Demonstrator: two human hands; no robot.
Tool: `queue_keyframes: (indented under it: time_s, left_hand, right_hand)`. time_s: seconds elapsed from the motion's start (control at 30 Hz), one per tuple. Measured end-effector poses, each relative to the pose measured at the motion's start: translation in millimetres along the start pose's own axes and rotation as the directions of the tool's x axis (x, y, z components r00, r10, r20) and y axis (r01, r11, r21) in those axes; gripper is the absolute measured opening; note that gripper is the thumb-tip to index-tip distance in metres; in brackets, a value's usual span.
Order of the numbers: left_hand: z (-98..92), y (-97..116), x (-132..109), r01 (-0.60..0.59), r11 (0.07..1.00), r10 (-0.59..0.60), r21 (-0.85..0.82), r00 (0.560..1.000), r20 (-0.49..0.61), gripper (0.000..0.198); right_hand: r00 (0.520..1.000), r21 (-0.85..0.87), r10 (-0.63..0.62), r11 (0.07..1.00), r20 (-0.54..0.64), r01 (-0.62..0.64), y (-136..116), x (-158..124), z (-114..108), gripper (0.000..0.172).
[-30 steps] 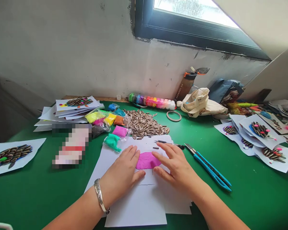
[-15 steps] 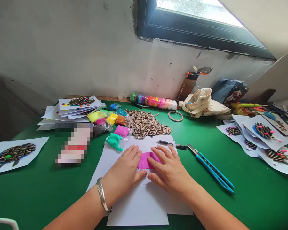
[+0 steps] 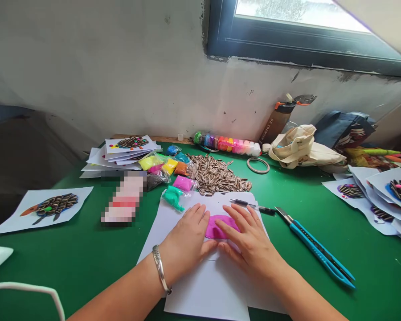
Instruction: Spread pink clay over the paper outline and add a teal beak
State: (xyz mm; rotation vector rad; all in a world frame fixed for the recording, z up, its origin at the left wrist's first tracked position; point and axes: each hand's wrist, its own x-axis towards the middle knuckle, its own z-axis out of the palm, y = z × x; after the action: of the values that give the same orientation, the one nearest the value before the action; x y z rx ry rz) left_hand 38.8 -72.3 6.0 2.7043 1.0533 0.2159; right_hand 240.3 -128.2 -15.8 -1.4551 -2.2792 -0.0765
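Note:
A flat magenta clay piece (image 3: 216, 228) lies on white paper (image 3: 203, 294) in front of me. My left hand (image 3: 190, 236) rests at its left edge, palm down, with the fingers close to one another and the thumb pointing right. On the right, my right hand (image 3: 245, 236) is spread, its fingertips lying over the clay. Neither hand grips anything. A black pen (image 3: 254, 206) lies just beyond the right fingers, and a teal clay bag (image 3: 173, 197) sits at the paper's upper left.
A blue utility knife (image 3: 321, 252) with its blade out lies right of the paper. Sunflower seeds (image 3: 214, 174) are heaped behind it. Seed pictures (image 3: 56, 206) lie left and right. Near the wall are a tape roll (image 3: 258, 165), a cloth bag (image 3: 297, 147) and a bottle (image 3: 277, 120).
The view has swung left, so everything sits further right in the picture. Both hands stay around the magenta clay, whose top edge now looks rounder.

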Motion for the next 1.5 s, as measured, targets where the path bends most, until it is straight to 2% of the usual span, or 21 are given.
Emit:
queue_keyframes:
  time_s: [0.3, 0.5, 0.67, 0.83, 1.07, 1.17, 1.33, 1.5]
  left_hand:
    - [-5.1, 3.4, 0.7, 0.005, 1.000, -0.005, -0.009, 1.000, 0.020, 0.060]
    - [-6.3, 3.9, 2.8, 0.029, 0.999, -0.028, -0.021, 0.998, 0.059, 0.062]
    - [-4.8, 3.0, 3.1, 0.049, 0.999, -0.049, 0.005, 0.995, 0.092, 0.062]
    - [-6.1, 3.4, 2.8, 0.072, 0.997, -0.072, 0.003, 0.988, 0.135, 0.062]
    - [-8.7, 4.0, 6.8, 0.082, 0.997, -0.081, 0.002, 0.984, 0.159, 0.061]
    - [-7.8, 3.4, 6.5, 0.080, 0.997, -0.078, -0.006, 0.984, 0.161, 0.061]
    - [-7.5, 3.0, 4.3, 0.081, 0.997, -0.081, 0.006, 0.984, 0.157, 0.062]
    - [-8.4, 3.6, 5.4, 0.076, 0.997, -0.076, 0.002, 0.986, 0.150, 0.060]
  right_hand:
    - [0.999, 0.028, 0.008, 1.000, 0.041, -0.009, -2.8, 6.2, -0.2, 0.028]
    - [0.999, 0.010, 0.034, 0.999, 0.035, -0.035, 1.3, 1.5, -3.3, 0.032]
    - [0.986, 0.016, 0.068, 0.997, 0.153, -0.072, 4.5, 4.7, -9.6, 0.033]
    - [0.979, 0.057, 0.139, 0.987, 0.153, -0.149, 20.1, -0.1, -23.6, 0.035]
    - [0.948, 0.091, 0.069, 0.991, 0.311, -0.102, 20.8, 0.9, -31.7, 0.033]
    - [0.952, 0.108, 0.079, 0.987, 0.297, -0.116, 22.6, 2.4, -31.8, 0.031]
    - [0.976, 0.153, 0.135, 0.975, 0.171, -0.162, 32.0, -3.0, -33.4, 0.037]
    - [0.963, 0.080, 0.069, 0.992, 0.262, -0.093, 23.0, 1.9, -30.8, 0.030]
